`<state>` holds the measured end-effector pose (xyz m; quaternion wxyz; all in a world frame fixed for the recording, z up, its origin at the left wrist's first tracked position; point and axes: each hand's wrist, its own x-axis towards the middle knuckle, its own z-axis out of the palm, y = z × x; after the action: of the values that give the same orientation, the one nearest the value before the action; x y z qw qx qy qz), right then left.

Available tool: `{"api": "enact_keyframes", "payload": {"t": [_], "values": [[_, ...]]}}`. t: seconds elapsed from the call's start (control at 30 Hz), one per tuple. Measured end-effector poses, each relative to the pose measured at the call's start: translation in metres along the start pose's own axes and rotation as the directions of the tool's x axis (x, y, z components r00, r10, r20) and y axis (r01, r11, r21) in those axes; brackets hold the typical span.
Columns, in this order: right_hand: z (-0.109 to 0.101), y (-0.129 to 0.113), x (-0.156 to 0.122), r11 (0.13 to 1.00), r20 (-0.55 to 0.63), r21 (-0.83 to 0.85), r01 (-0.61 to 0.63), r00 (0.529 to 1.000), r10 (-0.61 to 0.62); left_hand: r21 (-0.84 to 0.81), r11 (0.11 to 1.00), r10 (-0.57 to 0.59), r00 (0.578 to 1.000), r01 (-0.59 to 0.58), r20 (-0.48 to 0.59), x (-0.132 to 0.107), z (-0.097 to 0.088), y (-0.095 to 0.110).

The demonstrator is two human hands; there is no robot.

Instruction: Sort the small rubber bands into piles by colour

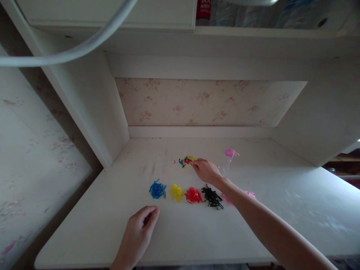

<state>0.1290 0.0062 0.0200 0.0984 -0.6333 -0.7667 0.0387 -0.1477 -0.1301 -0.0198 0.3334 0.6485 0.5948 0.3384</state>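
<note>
My right hand (206, 170) reaches over the table, its fingertips pinched together at the right edge of a small mixed pile of coloured rubber bands (185, 161). Whether a band is between those fingertips is too small to tell. In front of that pile lie separate heaps of blue rubber bands (157, 189), yellow ones (176, 192), red ones (193, 195) and black ones (212, 197). Pink bands (249, 194) are partly hidden behind my right forearm. Nearer the front, my left hand (137, 230) is closed below the blue heap, thumb against curled fingers, contents hidden.
A small clear container (225, 164) with a pink part (229, 152) stands behind my right wrist. White side panels and a shelf (152, 43) enclose the table (92, 225). A white curved tube (92, 45) crosses the upper left.
</note>
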Motion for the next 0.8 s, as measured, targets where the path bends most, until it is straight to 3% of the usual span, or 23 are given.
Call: {"api": "enact_keyframes", "payload": {"t": [0.2, 0.43, 0.67, 0.8], "values": [[-0.021, 0.016, -0.061, 0.998, -0.063, 0.058, 0.010, 0.998, -0.006, 0.025, 1.000, 0.003, 1.000, -0.003, 0.008, 0.000, 0.001, 0.000], [-0.016, 0.029, -0.126, 0.981, -0.145, 0.192, -0.030, 0.988, 0.059, 0.015, 0.999, -0.032, 0.999, 0.032, 0.021, 0.002, 0.002, -0.002], [-0.004, 0.023, -0.140, 0.990, -0.138, 0.140, -0.027, 0.989, 0.047, -0.019, 0.997, -0.080, 0.996, 0.080, 0.029, 0.003, 0.001, -0.002], [-0.006, 0.024, -0.139, 0.990, -0.134, 0.139, -0.039, 0.989, 0.058, 0.019, 1.000, -0.009, 0.999, 0.008, 0.052, 0.006, 0.001, 0.015]]}}
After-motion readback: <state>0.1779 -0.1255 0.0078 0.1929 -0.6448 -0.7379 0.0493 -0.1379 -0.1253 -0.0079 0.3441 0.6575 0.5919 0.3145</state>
